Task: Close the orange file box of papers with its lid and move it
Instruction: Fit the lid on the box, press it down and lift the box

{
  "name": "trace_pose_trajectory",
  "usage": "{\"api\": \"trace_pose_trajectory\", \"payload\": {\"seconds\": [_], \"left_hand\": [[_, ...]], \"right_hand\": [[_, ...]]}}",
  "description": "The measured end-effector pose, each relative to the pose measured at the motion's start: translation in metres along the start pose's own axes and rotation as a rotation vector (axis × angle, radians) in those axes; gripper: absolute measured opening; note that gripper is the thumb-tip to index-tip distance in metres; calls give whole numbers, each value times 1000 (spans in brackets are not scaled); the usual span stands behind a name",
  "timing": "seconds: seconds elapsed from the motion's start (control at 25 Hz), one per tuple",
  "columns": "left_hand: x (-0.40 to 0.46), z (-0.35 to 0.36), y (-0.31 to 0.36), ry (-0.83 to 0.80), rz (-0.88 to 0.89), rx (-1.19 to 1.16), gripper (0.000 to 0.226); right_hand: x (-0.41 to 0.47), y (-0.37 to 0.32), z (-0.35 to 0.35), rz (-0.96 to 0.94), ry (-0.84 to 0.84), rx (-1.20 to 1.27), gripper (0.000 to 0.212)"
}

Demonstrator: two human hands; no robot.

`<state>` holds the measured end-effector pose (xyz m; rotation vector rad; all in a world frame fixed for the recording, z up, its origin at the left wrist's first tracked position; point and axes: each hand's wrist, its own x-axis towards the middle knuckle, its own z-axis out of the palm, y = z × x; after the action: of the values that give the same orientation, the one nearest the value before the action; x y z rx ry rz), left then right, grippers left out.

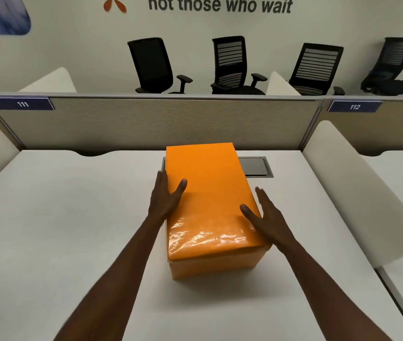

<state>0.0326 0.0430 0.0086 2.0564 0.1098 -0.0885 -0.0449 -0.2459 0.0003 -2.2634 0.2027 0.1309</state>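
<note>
The orange file box [216, 265] stands in the middle of the white desk [60, 217], long side running away from me. Its glossy orange lid [207, 190] sits on top and covers it, so no papers show. My left hand [167, 195] presses against the lid's left edge, thumb lying on top and fingers down the side. My right hand [266, 215] is flat against the right edge near the front corner, thumb on the lid. Both hands clamp the box from the sides.
A grey cable hatch [257, 167] is set in the desk just behind the box. A beige partition [158, 124] closes the back; white curved dividers [358, 188] flank the desk. Black office chairs [230, 67] stand beyond the partition.
</note>
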Motion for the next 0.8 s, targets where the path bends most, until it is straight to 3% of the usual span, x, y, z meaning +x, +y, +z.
{"api": "trace_pose_trajectory", "payload": {"seconds": [0.12, 0.36, 0.56, 0.68, 0.8], "left_hand": [[-49, 7, -22, -76, -82, -186, 105], [-46, 3, -22, -87, -76, -177, 83], [-54, 0, -22, -130, -69, -162, 84], [-76, -4, -29, -22, -158, -344, 92], [-121, 1, -52, 21, -109, -474, 90]], "right_hand": [[-30, 12, 9, 69, -82, 123, 88], [-35, 4, 21, 99, -45, 311, 80], [-39, 9, 19, 138, -21, 366, 85], [-50, 18, 29, 182, 111, 559, 85], [-59, 25, 33, 189, 52, 698, 68]]}}
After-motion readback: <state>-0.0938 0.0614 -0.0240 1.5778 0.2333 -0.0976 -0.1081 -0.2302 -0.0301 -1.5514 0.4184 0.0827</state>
